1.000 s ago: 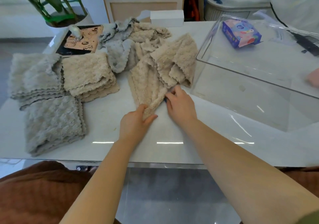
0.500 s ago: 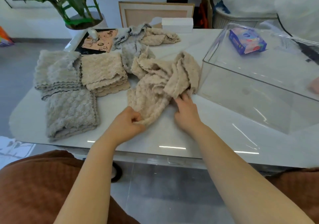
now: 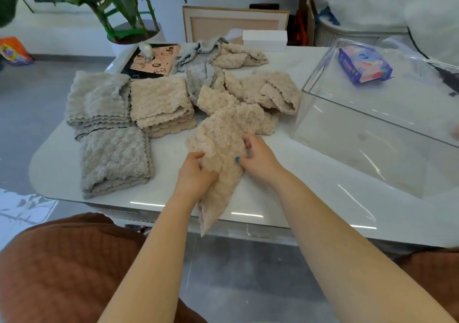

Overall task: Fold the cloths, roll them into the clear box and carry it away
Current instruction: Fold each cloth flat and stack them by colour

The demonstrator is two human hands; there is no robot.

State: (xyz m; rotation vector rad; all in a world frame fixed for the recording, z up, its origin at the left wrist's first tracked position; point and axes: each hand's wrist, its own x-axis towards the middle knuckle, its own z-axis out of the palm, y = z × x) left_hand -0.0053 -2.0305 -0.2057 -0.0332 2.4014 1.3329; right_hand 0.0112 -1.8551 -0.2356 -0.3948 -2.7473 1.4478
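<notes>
Since the earlier frame, the beige cloth has been pulled clear of the loose heap toward the table's near edge, and its lower corner hangs over that edge. The left hand grips its left side; the right hand pinches its right edge. Folded stacks lie to the left, and the clear box stands apart on the right.

Table: white stone-look top, smooth, glossy, light streaks mirrored. Beige cloth at table's near edge: thick plush, nubbly, matt, scalloped hem. Folded grey cloths at table's left end: same fluffy pile, matt. Clear box on table's right side: transparent hard plastic, smooth, shiny. White carton at table's far edge: matt card. Tissue pack at table's far right: glossy printed film
</notes>
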